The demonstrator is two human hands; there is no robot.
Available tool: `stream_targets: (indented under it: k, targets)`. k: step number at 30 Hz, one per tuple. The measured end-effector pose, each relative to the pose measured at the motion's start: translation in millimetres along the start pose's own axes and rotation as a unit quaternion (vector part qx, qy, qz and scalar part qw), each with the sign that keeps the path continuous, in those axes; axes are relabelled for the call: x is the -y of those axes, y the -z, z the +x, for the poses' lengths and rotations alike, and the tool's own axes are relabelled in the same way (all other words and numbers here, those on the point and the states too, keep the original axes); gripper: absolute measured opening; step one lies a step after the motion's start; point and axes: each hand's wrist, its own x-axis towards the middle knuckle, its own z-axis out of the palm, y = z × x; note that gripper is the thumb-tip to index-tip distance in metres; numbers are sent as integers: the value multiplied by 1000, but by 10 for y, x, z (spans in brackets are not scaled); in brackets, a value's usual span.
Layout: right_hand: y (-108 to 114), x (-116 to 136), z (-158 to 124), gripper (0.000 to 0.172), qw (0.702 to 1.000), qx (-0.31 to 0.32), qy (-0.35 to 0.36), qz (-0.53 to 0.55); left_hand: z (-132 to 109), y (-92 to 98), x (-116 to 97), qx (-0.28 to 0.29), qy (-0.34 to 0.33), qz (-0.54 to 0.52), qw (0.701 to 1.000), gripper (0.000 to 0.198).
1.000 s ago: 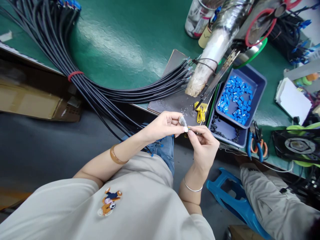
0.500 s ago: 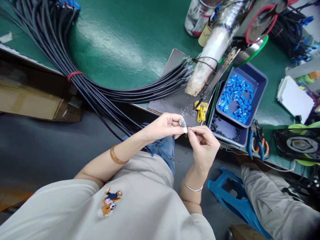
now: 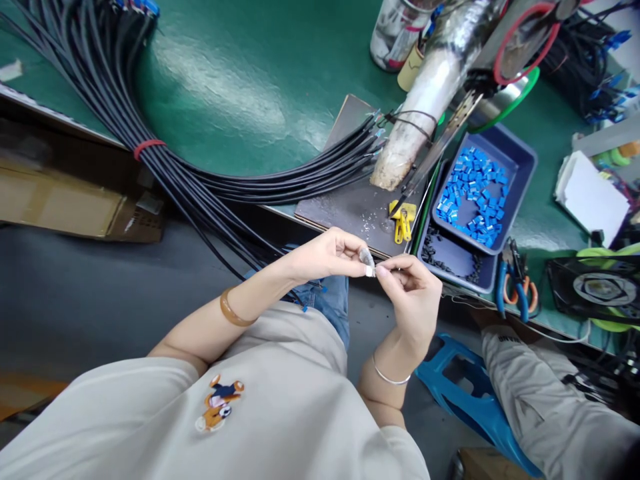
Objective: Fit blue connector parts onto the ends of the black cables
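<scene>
My left hand (image 3: 336,257) is closed in a pinch over the bench's front edge. A grey covering (image 3: 367,257) shows at its index fingertip and a white patch at its thumb tip. My right hand (image 3: 414,290) meets it tip to tip, thumb and forefinger pressed together. Whatever small piece lies between the fingertips is too small to name. Left of the hands, a bundle of black cables (image 3: 175,175) tied with a red band (image 3: 149,147) runs across the bench; some ends hang by my lap, others lie on a dark board (image 3: 340,207).
A yellow tool (image 3: 403,220) lies on the board. A tray of blue connectors (image 3: 477,193) overlaps a lower tray (image 3: 483,283) with small black parts. Pliers (image 3: 517,283) lie to the right. A wrapped post (image 3: 415,127) leans overhead. A blue stool (image 3: 470,393) and another person's leg (image 3: 540,393) are at right.
My right hand has turned slightly and its wrist has shifted a little right. The fingertips of both hands have dipped slightly, still meeting. The cables and trays stay put.
</scene>
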Motion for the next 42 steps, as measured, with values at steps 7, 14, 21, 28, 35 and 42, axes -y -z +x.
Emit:
stream_targets:
  k: [7,14,21,28,35,42]
  targets:
    - [-129,25,-55,16,989,-92,63,-93,23,-107,-3,-90,-56,-21,994,14]
    - [-180,20,-75,9,961,-100,152,-209,31,-115,69,-95,-97,20,990,12]
    - [-77,51,-126,11,956,-139,172,-191,-13,-68,36,-54,-66,25,996,15]
    - [444,363,-217,25,981,-128,114,-89,16,87,-226,349,-43,244,904,5]
    - [870,314,-23,21,953,8,-5,-302,-263,-306,-266,180,-253,617,723,29]
    - [1114,-51,711,20,792,-188,27,-581,-121,-95,57,-242,-213,286,902,11]
